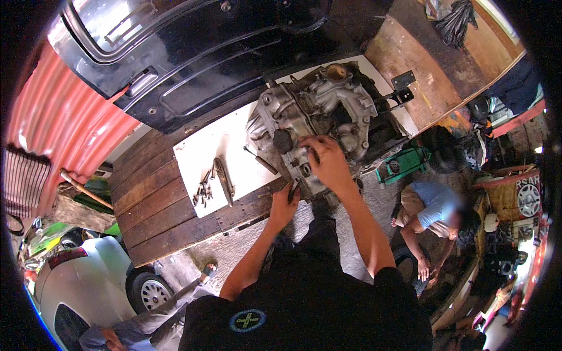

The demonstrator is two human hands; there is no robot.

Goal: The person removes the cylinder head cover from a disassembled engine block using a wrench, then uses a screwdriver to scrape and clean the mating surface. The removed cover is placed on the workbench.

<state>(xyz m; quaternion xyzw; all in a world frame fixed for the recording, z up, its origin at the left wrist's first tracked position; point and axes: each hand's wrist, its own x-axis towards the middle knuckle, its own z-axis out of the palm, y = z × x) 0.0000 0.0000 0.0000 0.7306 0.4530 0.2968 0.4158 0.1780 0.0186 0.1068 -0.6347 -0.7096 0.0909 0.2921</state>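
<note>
A bulky grey metal gearbox casing point(345, 111) sits at the bench's right part, partly on a white sheet point(190, 149). My right hand point(325, 161) rests on the casing's near side with bent fingers; whatever lies under the fingertips is hidden. Lower and to the left, my left hand point(283, 206) is closed around a wrench point(295, 186), whose head points up at the casing's near edge. Left of the casing lies a thin-ended dark rod tool point(261, 161). Farther left are a long worn metal tool point(223, 182) and several loose bolts point(204, 190).
A dark vehicle panel point(216, 76) stands behind the plank bench point(152, 199). A green jack point(404, 164) is on the floor at right, near a crouching person point(436, 207). Another person's legs point(175, 304) and a white car point(88, 281) are at lower left.
</note>
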